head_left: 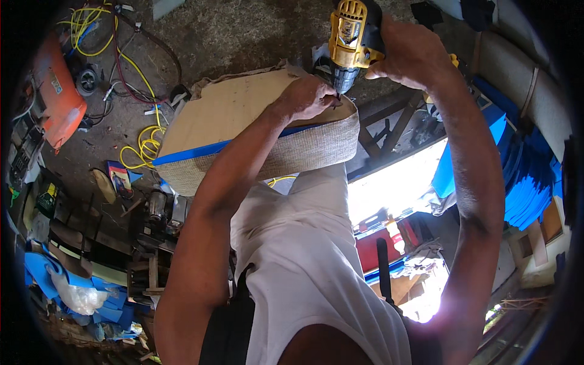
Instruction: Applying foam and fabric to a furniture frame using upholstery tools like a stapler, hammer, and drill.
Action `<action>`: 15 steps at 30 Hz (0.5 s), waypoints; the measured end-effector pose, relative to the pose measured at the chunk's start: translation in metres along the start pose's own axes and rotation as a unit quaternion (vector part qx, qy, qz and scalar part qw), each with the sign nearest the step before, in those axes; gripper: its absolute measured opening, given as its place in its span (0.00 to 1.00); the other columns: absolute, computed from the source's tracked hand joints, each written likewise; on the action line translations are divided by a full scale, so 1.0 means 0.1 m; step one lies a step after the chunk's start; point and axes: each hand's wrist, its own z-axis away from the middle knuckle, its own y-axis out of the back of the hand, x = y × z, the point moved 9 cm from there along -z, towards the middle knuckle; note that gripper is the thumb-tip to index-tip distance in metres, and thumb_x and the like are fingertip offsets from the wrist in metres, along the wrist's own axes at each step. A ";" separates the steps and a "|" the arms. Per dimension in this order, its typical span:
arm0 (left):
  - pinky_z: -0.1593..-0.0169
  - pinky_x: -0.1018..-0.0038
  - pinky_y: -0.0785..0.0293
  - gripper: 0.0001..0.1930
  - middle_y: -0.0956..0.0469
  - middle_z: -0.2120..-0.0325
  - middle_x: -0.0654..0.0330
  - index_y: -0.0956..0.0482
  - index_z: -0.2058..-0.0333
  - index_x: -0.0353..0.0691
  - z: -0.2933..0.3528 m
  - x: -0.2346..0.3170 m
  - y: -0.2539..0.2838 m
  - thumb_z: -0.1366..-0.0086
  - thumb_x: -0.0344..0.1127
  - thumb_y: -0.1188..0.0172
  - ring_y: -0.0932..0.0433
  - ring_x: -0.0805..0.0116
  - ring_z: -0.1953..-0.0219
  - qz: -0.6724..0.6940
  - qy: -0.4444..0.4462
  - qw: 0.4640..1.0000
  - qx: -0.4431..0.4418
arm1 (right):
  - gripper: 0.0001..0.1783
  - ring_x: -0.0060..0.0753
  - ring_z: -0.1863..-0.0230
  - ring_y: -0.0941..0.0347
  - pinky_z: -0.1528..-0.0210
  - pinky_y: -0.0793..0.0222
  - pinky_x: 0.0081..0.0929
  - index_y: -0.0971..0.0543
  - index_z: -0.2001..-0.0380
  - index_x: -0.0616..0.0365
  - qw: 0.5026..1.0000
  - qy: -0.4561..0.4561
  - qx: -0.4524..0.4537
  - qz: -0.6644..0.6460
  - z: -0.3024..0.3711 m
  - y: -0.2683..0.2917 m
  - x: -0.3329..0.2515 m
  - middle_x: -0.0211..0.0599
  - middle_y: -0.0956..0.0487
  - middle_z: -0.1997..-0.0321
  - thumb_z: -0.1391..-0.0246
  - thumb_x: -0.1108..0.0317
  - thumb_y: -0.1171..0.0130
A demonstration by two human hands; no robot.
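Observation:
A yellow and black cordless drill (pixel 350 39) points down at the far right corner of a padded panel, and my right hand (pixel 409 53) is wrapped round its grip. The panel has a bare wooden face (pixel 234 106), grey woven fabric (pixel 310 145) round its side and a blue strip (pixel 198 151) along the near edge. My left hand (pixel 309 98) is closed beside the drill's tip, resting on the wood; what its fingers pinch is too small to make out. The drill's tip meets the panel close to those fingertips.
Yellow hose (pixel 146 146) and dark cables lie on the floor at the left, near an orange wheeled machine (pixel 61 91). Blue sheets (pixel 526 188) are stacked at the right. Clutter and blue scraps (pixel 109 304) fill the lower left.

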 end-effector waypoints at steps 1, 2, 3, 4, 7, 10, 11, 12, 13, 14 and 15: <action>0.55 0.64 0.20 0.10 0.15 0.64 0.54 0.14 0.58 0.42 0.00 -0.02 -0.01 0.36 0.37 0.36 0.15 0.55 0.62 -0.007 0.006 1.000 0.007 | 0.42 0.51 0.55 0.17 0.52 0.21 0.42 0.29 0.46 0.58 1.000 0.003 -0.004 0.001 -0.05 0.00 -0.01 0.47 0.16 0.58 0.62 0.54 0.20; 0.55 0.64 0.20 0.10 0.15 0.63 0.54 0.14 0.58 0.42 0.00 -0.03 -0.02 0.36 0.37 0.36 0.15 0.56 0.62 -0.014 0.012 1.000 0.014 | 0.42 0.51 0.56 0.17 0.52 0.21 0.41 0.29 0.46 0.58 1.000 0.013 -0.007 0.017 -0.10 0.03 -0.02 0.47 0.16 0.59 0.62 0.54 0.20; 0.55 0.64 0.20 0.10 0.15 0.63 0.54 0.14 0.58 0.42 0.01 -0.05 -0.02 0.36 0.37 0.36 0.15 0.56 0.62 -0.011 0.013 1.000 0.015 | 0.42 0.51 0.56 0.17 0.52 0.21 0.41 0.29 0.46 0.58 0.999 0.022 -0.009 0.033 -0.13 0.05 -0.04 0.47 0.16 0.59 0.62 0.54 0.20; 0.57 0.62 0.21 0.09 0.15 0.65 0.53 0.14 0.60 0.43 0.01 -0.06 -0.01 0.36 0.38 0.37 0.16 0.54 0.63 0.012 0.018 0.999 0.026 | 0.42 0.51 0.56 0.17 0.52 0.21 0.41 0.29 0.46 0.58 0.999 0.023 -0.011 0.036 -0.15 0.03 -0.03 0.47 0.16 0.59 0.62 0.54 0.20; 0.58 0.59 0.21 0.09 0.16 0.66 0.52 0.14 0.61 0.44 0.02 -0.08 -0.04 0.35 0.40 0.38 0.17 0.51 0.65 0.045 0.001 0.998 0.034 | 0.42 0.52 0.57 0.17 0.53 0.21 0.42 0.29 0.47 0.58 0.998 0.044 0.015 0.041 -0.14 -0.01 -0.04 0.49 0.16 0.60 0.63 0.55 0.19; 0.58 0.59 0.21 0.10 0.16 0.65 0.52 0.14 0.60 0.45 0.03 -0.07 -0.11 0.36 0.41 0.38 0.17 0.51 0.64 0.062 -0.027 0.997 0.045 | 0.40 0.52 0.57 0.17 0.53 0.21 0.43 0.28 0.49 0.59 0.999 0.011 -0.020 0.038 -0.15 -0.06 0.00 0.48 0.15 0.60 0.64 0.55 0.19; 0.58 0.59 0.21 0.10 0.16 0.65 0.52 0.14 0.60 0.45 0.04 -0.07 -0.06 0.35 0.41 0.37 0.17 0.52 0.65 0.045 -0.028 0.997 0.061 | 0.39 0.52 0.57 0.17 0.53 0.21 0.44 0.27 0.50 0.59 0.999 0.016 -0.044 0.015 -0.17 -0.05 0.00 0.48 0.16 0.60 0.64 0.55 0.20; 0.58 0.60 0.21 0.10 0.16 0.65 0.52 0.15 0.59 0.46 0.04 -0.07 -0.01 0.35 0.42 0.37 0.17 0.52 0.65 0.028 -0.030 0.996 0.077 | 0.38 0.52 0.57 0.17 0.53 0.21 0.44 0.26 0.51 0.59 0.997 0.020 -0.068 -0.008 -0.19 -0.02 0.00 0.48 0.16 0.60 0.63 0.55 0.20; 0.60 0.60 0.21 0.11 0.16 0.67 0.52 0.15 0.58 0.46 0.05 -0.09 0.06 0.34 0.43 0.38 0.17 0.54 0.67 0.042 -0.001 0.997 0.068 | 0.38 0.52 0.57 0.17 0.53 0.21 0.44 0.26 0.51 0.59 0.997 0.024 -0.071 -0.010 -0.19 0.15 -0.09 0.48 0.16 0.60 0.63 0.55 0.20; 0.63 0.61 0.21 0.11 0.17 0.70 0.52 0.16 0.59 0.45 0.08 -0.12 0.15 0.33 0.43 0.38 0.17 0.54 0.68 0.078 0.028 0.994 0.071 | 0.32 0.50 0.56 0.17 0.53 0.21 0.41 0.22 0.52 0.56 0.997 0.015 -0.065 0.026 -0.20 0.39 -0.20 0.47 0.15 0.58 0.59 0.55 0.23; 0.63 0.61 0.21 0.11 0.17 0.70 0.53 0.16 0.59 0.45 0.11 -0.15 0.22 0.33 0.43 0.38 0.17 0.55 0.68 0.075 0.003 0.992 0.105 | 0.27 0.47 0.55 0.17 0.52 0.21 0.37 0.18 0.53 0.54 0.996 0.009 -0.057 0.063 -0.21 0.50 -0.28 0.47 0.15 0.56 0.55 0.54 0.26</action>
